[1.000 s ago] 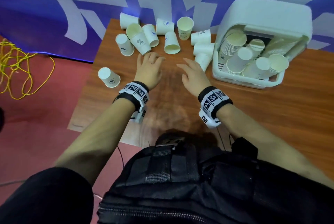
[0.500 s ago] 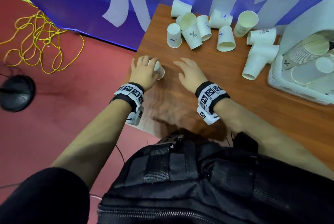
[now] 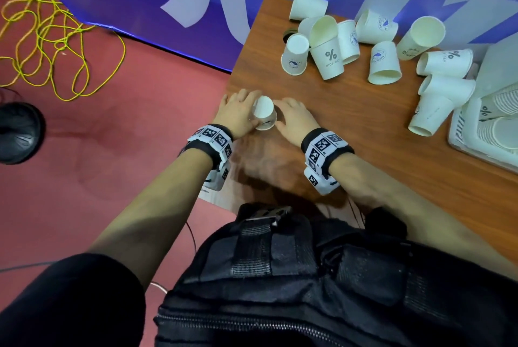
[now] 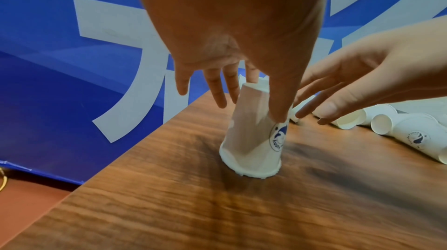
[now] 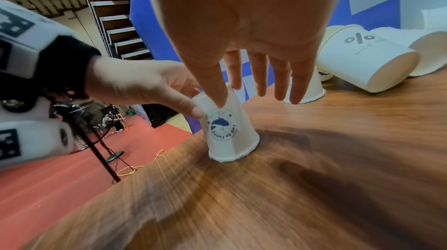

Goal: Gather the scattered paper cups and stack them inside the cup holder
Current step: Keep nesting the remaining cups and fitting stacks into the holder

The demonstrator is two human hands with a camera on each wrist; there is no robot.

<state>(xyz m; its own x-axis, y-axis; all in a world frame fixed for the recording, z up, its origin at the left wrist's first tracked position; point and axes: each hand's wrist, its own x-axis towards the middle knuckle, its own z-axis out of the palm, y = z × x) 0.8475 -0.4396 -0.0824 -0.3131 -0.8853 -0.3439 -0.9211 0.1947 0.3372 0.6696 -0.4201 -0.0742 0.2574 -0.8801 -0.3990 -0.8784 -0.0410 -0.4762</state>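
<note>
My arms are bare below short black sleeves [image 3: 70,299], the left one filling the head view at seven o'clock. Each wrist wears a black band: the left wristband [image 3: 213,140] and right wristband [image 3: 326,147] are both wrapped in white blocks printed with black square marker codes. Beneath each band hangs a small white camera housing [image 3: 217,178], also carrying markers. Thin dark cables [image 3: 193,237] trail from the wrists towards my chest. At six o'clock sits a black fabric chest pack [image 3: 294,285] with webbing straps, a zip and a metal buckle [image 3: 269,213].
</note>
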